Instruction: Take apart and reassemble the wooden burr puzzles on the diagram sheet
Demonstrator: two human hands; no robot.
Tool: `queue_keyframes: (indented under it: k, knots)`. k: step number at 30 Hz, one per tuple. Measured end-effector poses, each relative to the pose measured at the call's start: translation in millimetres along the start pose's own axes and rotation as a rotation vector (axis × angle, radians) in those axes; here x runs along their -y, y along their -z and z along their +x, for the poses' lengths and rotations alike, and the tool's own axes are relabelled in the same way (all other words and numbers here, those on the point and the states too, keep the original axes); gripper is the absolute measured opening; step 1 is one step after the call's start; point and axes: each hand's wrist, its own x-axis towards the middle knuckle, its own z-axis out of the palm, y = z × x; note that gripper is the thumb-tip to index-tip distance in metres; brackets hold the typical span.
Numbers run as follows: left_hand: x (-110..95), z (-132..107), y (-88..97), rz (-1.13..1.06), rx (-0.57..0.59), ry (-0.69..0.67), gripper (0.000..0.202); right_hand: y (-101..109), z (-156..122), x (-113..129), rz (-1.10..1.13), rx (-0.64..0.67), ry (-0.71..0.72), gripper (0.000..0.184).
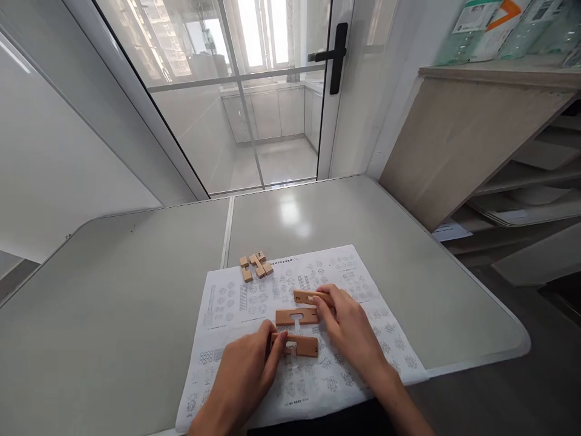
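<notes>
My left hand [245, 363] pinches the left end of a slotted wooden block [308, 347] between thumb and fingers, just above a printed sheet [245, 396]. My right hand [354, 324] grips the right end of a second slotted wooden block [300, 296], which bears a dark mark like a 2. Between the two hands lies a third slotted wooden block [285, 317] with its oval opening facing up. Past the left hand, at the sheet's far edge, small notched wooden pieces [258, 260] rest close together. Rows of small line drawings cover the sheet.
The pale table [136, 303] has a seam [228, 230] running away from me. Beyond it stands a glass door with a black handle [338, 59]. At the right, a wooden shelf unit [449, 133] carries clear plastic bottles [472, 30] on top.
</notes>
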Motion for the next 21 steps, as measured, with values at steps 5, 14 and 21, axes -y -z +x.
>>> queue_keyframes:
  k: [5,14,21]
  knots:
    - [-1.2,2.2,-0.6,0.134,-0.012,0.092,0.034,-8.0,4.3,-2.9,-0.073,0.007,0.122,0.021]
    - [4.5,7.5,0.5,0.203,-0.042,0.132,0.033,7.5,-8.6,-14.4,0.001,0.041,0.216,0.024]
    - [-4.2,19.3,-17.8,0.021,-0.409,-0.360,0.024,21.1,-23.2,-33.8,0.091,0.003,0.126,0.022]
